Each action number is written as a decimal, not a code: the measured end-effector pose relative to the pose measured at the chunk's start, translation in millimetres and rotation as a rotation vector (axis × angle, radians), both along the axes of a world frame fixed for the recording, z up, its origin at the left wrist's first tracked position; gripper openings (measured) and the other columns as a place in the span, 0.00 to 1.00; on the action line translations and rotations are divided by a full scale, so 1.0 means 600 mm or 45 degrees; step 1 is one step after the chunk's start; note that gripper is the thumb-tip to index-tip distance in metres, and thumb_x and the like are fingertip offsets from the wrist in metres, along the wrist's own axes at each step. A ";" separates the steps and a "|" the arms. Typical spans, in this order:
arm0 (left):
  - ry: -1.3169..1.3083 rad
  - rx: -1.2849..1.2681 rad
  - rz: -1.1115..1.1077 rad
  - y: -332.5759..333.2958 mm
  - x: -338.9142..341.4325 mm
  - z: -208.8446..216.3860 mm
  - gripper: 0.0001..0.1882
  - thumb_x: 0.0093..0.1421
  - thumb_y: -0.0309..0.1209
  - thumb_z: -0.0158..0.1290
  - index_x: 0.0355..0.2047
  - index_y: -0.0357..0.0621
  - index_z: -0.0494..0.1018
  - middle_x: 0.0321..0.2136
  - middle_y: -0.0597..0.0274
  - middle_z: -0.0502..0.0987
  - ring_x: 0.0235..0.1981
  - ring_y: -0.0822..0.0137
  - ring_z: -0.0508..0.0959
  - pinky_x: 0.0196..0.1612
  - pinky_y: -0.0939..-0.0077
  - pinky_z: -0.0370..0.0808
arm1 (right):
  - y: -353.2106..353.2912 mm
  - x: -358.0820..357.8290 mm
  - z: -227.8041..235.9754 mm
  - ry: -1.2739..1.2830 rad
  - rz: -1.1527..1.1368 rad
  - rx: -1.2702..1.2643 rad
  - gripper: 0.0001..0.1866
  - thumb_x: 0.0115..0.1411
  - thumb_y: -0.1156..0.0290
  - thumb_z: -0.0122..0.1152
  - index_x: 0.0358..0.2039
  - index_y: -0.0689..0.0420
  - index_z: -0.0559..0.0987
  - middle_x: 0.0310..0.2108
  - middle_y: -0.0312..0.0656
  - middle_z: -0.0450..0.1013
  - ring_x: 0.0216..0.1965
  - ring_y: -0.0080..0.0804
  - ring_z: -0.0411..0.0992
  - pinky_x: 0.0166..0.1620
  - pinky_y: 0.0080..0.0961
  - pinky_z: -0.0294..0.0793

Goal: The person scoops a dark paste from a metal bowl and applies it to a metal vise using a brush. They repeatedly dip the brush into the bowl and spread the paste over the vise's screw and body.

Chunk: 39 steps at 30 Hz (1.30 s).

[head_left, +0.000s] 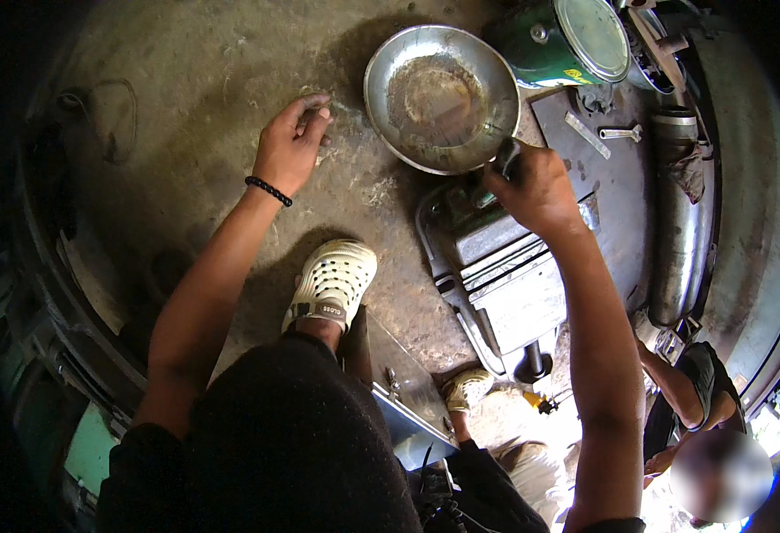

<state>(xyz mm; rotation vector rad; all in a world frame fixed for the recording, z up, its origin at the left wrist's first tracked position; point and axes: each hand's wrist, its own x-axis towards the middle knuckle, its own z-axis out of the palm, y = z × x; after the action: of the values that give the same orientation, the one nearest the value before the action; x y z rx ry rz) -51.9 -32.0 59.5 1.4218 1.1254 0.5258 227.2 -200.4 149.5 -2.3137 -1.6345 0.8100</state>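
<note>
Metal bowl [417,53] | beside right hand [539,188], ahead-left | right: curled, can't tell grasp | left hand [289,147]: half-curled, free

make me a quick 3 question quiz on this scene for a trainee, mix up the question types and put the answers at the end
1. Multiple choice: on which wrist does the person wear the black beaded bracelet?
A) right
B) left
C) both

2. Fill in the gap: near the lower right rim of the metal pan, a dark object is gripped by the person's ___ hand.

3. True or false: the wrench lies inside the metal pan.

Key:
1. B
2. right; the right hand
3. False; the wrench lies on the dark flat sheet.
</note>
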 end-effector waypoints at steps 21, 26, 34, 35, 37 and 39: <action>0.170 -0.710 -0.101 -0.055 0.111 -0.061 0.24 0.69 0.43 0.49 0.52 0.32 0.67 0.37 0.49 0.80 0.27 0.65 0.83 0.22 0.73 0.77 | -0.067 -0.010 0.111 0.090 -0.460 0.338 0.08 0.60 0.71 0.63 0.35 0.63 0.80 0.27 0.48 0.79 0.29 0.28 0.78 0.38 0.26 0.75; 0.140 -0.708 0.013 -0.043 0.139 -0.068 0.15 0.69 0.33 0.44 0.46 0.30 0.69 0.33 0.44 0.81 0.21 0.65 0.81 0.18 0.75 0.74 | -0.036 -0.016 0.072 0.153 -0.151 0.273 0.12 0.57 0.69 0.65 0.40 0.62 0.80 0.33 0.56 0.79 0.37 0.51 0.80 0.42 0.35 0.77; 0.127 -0.580 0.185 0.022 0.073 -0.060 0.15 0.68 0.32 0.43 0.49 0.33 0.66 0.37 0.47 0.80 0.26 0.62 0.83 0.26 0.71 0.79 | 0.008 -0.002 -0.006 -0.095 0.033 0.091 0.16 0.57 0.63 0.65 0.42 0.60 0.80 0.37 0.56 0.78 0.43 0.55 0.76 0.49 0.43 0.74; 0.147 -0.566 0.174 0.025 0.068 -0.059 0.15 0.68 0.32 0.43 0.49 0.33 0.66 0.37 0.47 0.80 0.26 0.62 0.83 0.26 0.71 0.79 | 0.013 0.009 -0.005 -0.156 -0.023 -0.008 0.18 0.57 0.62 0.64 0.43 0.60 0.80 0.38 0.56 0.78 0.45 0.55 0.75 0.51 0.44 0.73; 0.163 -0.549 0.145 0.024 0.060 -0.054 0.15 0.68 0.32 0.43 0.49 0.33 0.66 0.37 0.48 0.80 0.26 0.62 0.83 0.26 0.72 0.79 | 0.021 0.025 -0.002 0.219 -0.173 -0.178 0.23 0.56 0.59 0.66 0.47 0.60 0.77 0.46 0.60 0.75 0.48 0.58 0.73 0.51 0.45 0.73; 0.348 -0.406 0.079 0.017 0.058 -0.053 0.14 0.68 0.32 0.44 0.46 0.32 0.67 0.34 0.47 0.80 0.24 0.62 0.82 0.24 0.72 0.77 | 0.025 0.029 -0.006 -0.053 -0.142 -0.300 0.24 0.55 0.57 0.65 0.46 0.62 0.77 0.44 0.62 0.75 0.46 0.58 0.74 0.51 0.45 0.74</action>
<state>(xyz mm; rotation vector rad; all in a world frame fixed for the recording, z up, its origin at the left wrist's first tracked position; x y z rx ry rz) -17.2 -21.7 27.8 1.2043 1.4061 0.1844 244.4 -185.2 145.9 -2.5697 -1.4804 0.9829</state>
